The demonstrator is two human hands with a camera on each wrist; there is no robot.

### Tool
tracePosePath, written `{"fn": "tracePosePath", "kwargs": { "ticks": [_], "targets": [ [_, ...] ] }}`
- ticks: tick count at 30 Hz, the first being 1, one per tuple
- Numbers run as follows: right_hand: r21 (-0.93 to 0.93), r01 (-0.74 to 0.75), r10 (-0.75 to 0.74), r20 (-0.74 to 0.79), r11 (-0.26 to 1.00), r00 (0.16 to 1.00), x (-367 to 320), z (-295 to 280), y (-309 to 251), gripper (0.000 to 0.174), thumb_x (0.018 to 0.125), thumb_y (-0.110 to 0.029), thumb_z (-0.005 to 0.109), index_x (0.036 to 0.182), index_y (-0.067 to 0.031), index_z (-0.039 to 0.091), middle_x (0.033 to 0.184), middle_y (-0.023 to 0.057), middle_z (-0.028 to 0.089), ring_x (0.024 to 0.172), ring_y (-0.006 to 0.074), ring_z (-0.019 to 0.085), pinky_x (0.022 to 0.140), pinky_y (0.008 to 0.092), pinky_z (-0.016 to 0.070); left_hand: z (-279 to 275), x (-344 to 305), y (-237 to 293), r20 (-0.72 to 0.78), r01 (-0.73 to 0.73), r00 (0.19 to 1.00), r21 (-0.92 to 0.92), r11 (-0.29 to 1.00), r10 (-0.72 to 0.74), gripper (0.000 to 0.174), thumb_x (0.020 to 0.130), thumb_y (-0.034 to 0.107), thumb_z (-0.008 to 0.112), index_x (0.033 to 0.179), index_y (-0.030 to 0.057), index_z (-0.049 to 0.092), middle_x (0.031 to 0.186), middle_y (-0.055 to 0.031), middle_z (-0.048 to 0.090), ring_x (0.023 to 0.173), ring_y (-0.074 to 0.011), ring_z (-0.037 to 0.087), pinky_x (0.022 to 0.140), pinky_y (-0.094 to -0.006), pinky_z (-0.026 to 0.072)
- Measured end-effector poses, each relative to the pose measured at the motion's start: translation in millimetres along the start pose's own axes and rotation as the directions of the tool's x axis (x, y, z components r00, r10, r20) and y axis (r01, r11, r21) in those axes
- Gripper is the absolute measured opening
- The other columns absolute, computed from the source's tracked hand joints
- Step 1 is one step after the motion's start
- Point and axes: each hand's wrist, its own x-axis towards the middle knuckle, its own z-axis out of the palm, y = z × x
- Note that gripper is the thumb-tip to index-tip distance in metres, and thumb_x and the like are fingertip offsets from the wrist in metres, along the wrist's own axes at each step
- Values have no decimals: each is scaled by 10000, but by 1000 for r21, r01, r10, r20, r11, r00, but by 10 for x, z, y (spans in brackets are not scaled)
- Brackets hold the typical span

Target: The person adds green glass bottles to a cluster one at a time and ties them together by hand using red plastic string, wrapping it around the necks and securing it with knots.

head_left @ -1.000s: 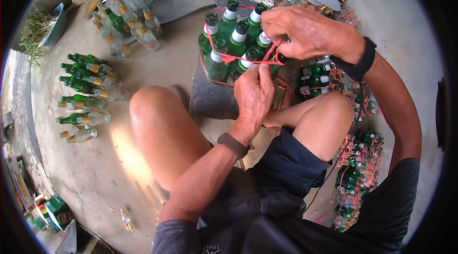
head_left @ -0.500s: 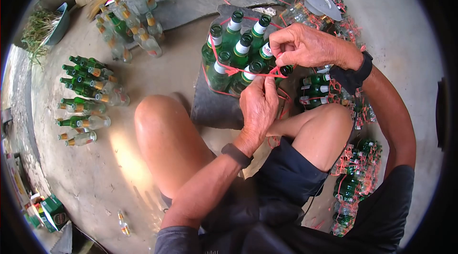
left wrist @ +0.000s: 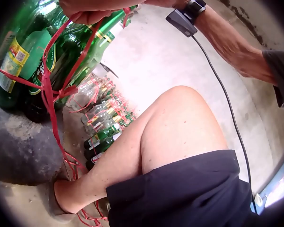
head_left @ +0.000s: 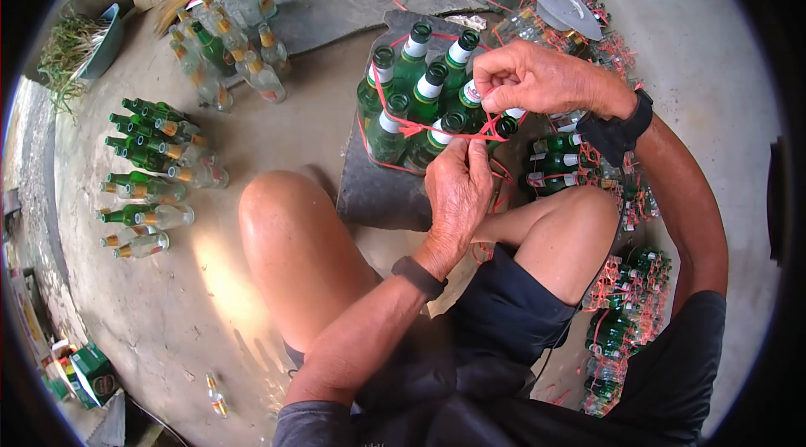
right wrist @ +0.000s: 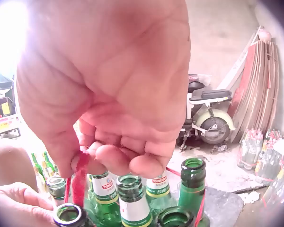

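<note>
Green bottles (head_left: 428, 88) stand grouped on a dark slab (head_left: 382, 195), with red twine (head_left: 437, 133) running round their necks and lower down round their sides. My left hand (head_left: 457, 191) pinches the twine at the near right bottle's neck. Just above it, my right hand (head_left: 546, 82) has its fingers curled, and in the right wrist view the thumb and forefinger of this hand (right wrist: 109, 90) pinch a red strand (right wrist: 79, 182). Loose twine (left wrist: 49, 94) hangs down the bottles' side in the left wrist view.
Loose bottles (head_left: 151, 145) stand on the floor at left, more (head_left: 222, 44) at the upper left. Tied bundles (head_left: 625, 304) line the right side, a grey lid (head_left: 558, 4) over some. One bottle (head_left: 217, 395) lies at lower left. A scooter (right wrist: 213, 118) stands behind.
In the head view the bottles and slab sit lower and slightly further right than a second ago. My right hand has shifted from the bottle tops down closer to my left hand.
</note>
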Motion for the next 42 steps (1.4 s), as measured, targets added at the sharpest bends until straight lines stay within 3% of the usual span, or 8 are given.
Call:
{"fn": "tracePosePath", "kwargs": {
  "ticks": [2,4,7,9,14,22,32,42],
  "targets": [
    [68,-22,24,-19,997,1000,-9,-17,-19,205,917,-176,764,846,-20,652,695,14,550,669,81,508,584,336,410,-16,-10,25,9,1,1000,22,1000,-1,385,1138,243,594,952,-73,713,690,-56,624,669,-85,568,630,-340,589],
    [-192,-106,103,-26,976,994,-6,-124,-90,225,902,-173,775,829,-7,641,679,36,542,663,101,520,585,353,407,-25,-2,38,19,1,1000,44,999,-1,379,1139,238,590,965,-74,718,693,-55,624,673,-84,569,631,-340,589],
    [-245,-119,117,-22,962,993,3,-167,-161,238,888,-165,776,824,7,625,670,67,535,658,150,538,594,381,419,-10,-5,15,20,-16,1000,34,999,15,366,1137,229,590,979,-76,720,690,-48,619,669,-82,561,620,-343,574],
    [-252,-97,90,-39,963,995,27,-172,-11,234,887,-160,769,827,11,621,674,85,536,660,174,543,603,395,425,-5,-10,33,24,74,997,-13,997,-74,318,1099,250,595,954,-19,687,769,-265,664,786,-501,672,688,-524,516],
    [-316,-78,60,-66,945,996,14,-202,69,177,908,-125,711,843,11,618,717,137,584,693,240,586,646,444,455,-22,-9,54,22,61,998,-6,998,-60,330,1099,249,593,929,-23,671,763,-271,652,770,-503,662,685,-521,513],
    [-502,97,-209,-172,859,963,-5,-107,203,128,973,-120,659,1008,-9,605,888,197,665,887,451,643,784,515,501,-14,-6,39,25,58,998,-9,998,-58,330,1101,240,588,931,-29,676,763,-277,643,756,-500,654,682,-518,506],
    [-500,138,-273,-208,855,939,62,-29,347,139,989,-131,667,1018,-9,606,934,195,660,954,443,658,823,519,504,19,-3,2,17,48,999,-19,999,-48,306,1105,206,581,963,-40,692,799,-280,664,772,-502,662,693,-512,514],
    [-372,157,-255,-229,915,939,162,-37,462,138,952,-114,624,967,23,628,840,227,657,851,451,648,781,516,502,23,-10,-21,36,32,999,-15,999,-32,264,1110,174,572,1014,-40,693,813,-275,660,758,-481,667,676,-488,517]
  ]
}}
